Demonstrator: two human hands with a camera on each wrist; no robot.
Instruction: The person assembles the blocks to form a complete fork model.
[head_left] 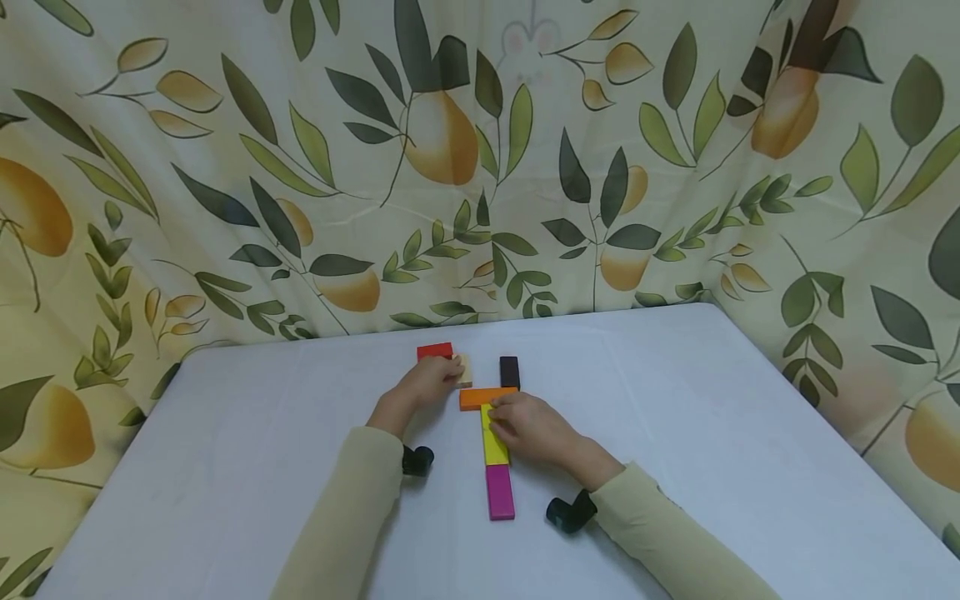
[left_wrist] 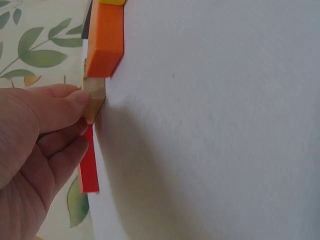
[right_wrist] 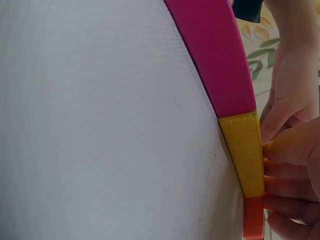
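Observation:
With thumb and fingertips, my left hand (head_left: 429, 382) pinches a plain wooden block (head_left: 465, 371). In the left wrist view this block (left_wrist: 96, 92) stands between the red block (left_wrist: 89, 165) and an orange block (left_wrist: 106, 40). My right hand (head_left: 536, 427) rests its fingertips on the top of the yellow block (head_left: 494, 442), close to where it meets the orange block (head_left: 477, 399). A magenta block (head_left: 500, 492) continues the yellow one toward me, end to end. Behind the orange block's right end lies a black block (head_left: 509, 372).
A white cloth covers the table (head_left: 675, 400). Behind it hangs a curtain (head_left: 465, 275) printed with fruit and leaves. Black wrist cameras sit under both sleeves, the right camera (head_left: 572, 512) low beside the magenta block.

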